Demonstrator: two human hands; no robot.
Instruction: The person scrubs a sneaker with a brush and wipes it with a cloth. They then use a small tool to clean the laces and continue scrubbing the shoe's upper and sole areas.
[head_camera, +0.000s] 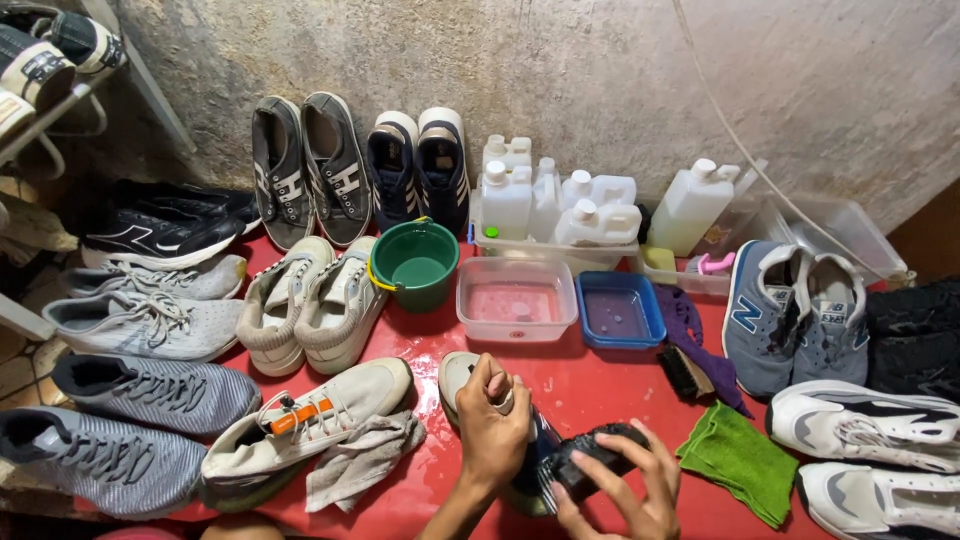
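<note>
While the left hand (492, 425) gripped the toe end of a shoe (470, 385) lying on the wet red table (590, 385), fingers curled over its top to steady it, the right hand (630, 490) closed around a dark scrubbing brush (590, 455) and pressed it against the shoe's side, just in front of the person. The hold looked meant to keep the shoe from sliding on the slick surface under the brush. The wash things stood within easy reach behind it: a green bucket (414, 264) with a yellow handle, whose contents could not be made out; a clear plastic tub (517, 299) holding shallow pinkish water; and a smaller blue tray (620, 312) with a thin film of liquid. Behind these, a clear bin (560, 247) carried several white jugs (597, 208), capped and upright against the wall. A second brush (685, 372) lay on a purple cloth (690, 335), and a green cloth (740, 460) was spread near the right hand. A beige shoe (310, 420) with an orange lace toggle rested beside a grey rag (362, 455) at the left, and other pairs lined both sides and the wall.
</note>
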